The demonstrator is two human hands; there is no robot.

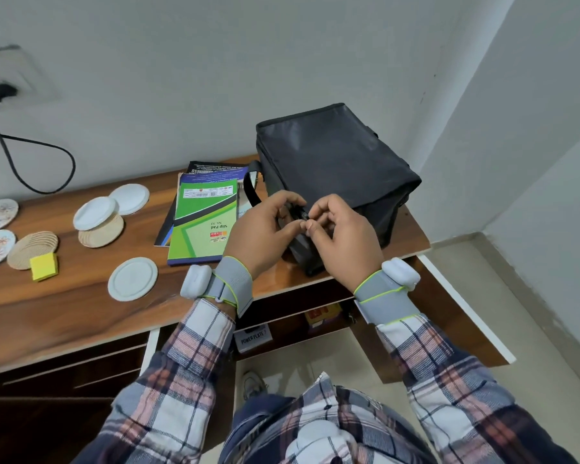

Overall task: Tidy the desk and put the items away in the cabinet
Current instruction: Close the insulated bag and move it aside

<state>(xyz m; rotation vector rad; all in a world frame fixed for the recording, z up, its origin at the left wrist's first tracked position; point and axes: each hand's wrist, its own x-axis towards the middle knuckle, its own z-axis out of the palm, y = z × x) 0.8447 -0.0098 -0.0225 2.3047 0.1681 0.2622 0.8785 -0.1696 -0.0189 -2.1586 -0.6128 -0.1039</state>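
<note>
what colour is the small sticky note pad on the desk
Yellow: the pad shows best in the head view, lying on the desk by woven coasters.

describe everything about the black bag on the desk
The black bag is boxy and soft-sided, seemingly matte fabric, with a flat closed top and a strap loop at its left. It stands upright at the right end of the wooden desk. The left hand and right hand pinch its near front edge, seemingly at a zip.
</note>
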